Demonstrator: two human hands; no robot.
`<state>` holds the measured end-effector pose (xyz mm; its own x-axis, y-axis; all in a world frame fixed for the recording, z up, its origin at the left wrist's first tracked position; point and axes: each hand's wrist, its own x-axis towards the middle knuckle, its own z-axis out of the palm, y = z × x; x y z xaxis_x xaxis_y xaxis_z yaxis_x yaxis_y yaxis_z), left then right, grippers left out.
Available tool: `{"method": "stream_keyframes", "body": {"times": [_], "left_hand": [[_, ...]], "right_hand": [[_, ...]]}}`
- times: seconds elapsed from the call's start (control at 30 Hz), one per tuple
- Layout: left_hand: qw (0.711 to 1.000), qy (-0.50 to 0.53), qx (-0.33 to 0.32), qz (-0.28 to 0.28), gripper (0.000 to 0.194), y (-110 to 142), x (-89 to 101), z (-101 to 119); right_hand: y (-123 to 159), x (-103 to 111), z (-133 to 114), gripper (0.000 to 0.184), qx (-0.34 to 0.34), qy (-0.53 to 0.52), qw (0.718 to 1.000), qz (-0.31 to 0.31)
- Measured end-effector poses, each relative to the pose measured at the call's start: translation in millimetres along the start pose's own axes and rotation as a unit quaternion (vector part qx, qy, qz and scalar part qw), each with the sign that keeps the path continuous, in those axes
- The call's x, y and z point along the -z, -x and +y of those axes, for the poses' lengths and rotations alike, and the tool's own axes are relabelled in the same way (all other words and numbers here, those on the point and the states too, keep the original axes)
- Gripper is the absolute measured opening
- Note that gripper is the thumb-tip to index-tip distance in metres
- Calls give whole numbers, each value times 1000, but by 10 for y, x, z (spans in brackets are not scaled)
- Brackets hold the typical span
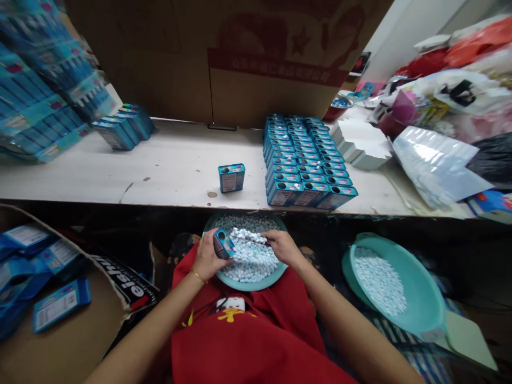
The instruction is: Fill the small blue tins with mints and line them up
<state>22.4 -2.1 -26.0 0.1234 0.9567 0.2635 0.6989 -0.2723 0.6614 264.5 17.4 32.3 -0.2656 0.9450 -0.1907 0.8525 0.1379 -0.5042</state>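
My left hand (208, 254) grips a small blue tin (224, 244) with a dark round opening in its top, tilted toward the bowl. My right hand (283, 247) is closed round the handle end of a scoop (250, 236) heaped with white and pale blue candies; most of the scoop is hidden under them. Its heap is close to the tin's right side, above the bowl. The turquoise bowl (256, 286) on my lap is full of loose candies (254, 266). Another blue tin (231, 178) stands alone on the white table (180, 165) ahead.
Several rows of blue tins (306, 160) stand right of centre, beside white folded cards (362, 146). A few tins (124, 127) and wrapped stacks (36, 101) are at left. A cardboard carton (280, 96) rises behind. A second basin (420, 277) stands at right, an open box (88, 325) at left.
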Motion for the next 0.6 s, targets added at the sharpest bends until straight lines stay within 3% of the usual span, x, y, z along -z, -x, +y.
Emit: {"method": "stream_keyframes", "body": {"times": [0.17, 0.4, 0.5, 0.6], "left_hand": [[999, -20, -11, -22, 91, 1, -69, 52], [998, -35, -21, -46, 92, 83, -94, 63], [999, -17, -26, -37, 92, 74, -101, 46], [999, 15, -24, -22, 92, 55, -90, 19]], "right_hand": [[11, 347, -497, 34, 19, 180, 982, -62], [-3, 367, -1063, 26, 86, 280, 955, -51], [23, 411, -1108, 25, 101, 284, 953, -36], [103, 501, -893, 27, 73, 282, 956, -40]]}}
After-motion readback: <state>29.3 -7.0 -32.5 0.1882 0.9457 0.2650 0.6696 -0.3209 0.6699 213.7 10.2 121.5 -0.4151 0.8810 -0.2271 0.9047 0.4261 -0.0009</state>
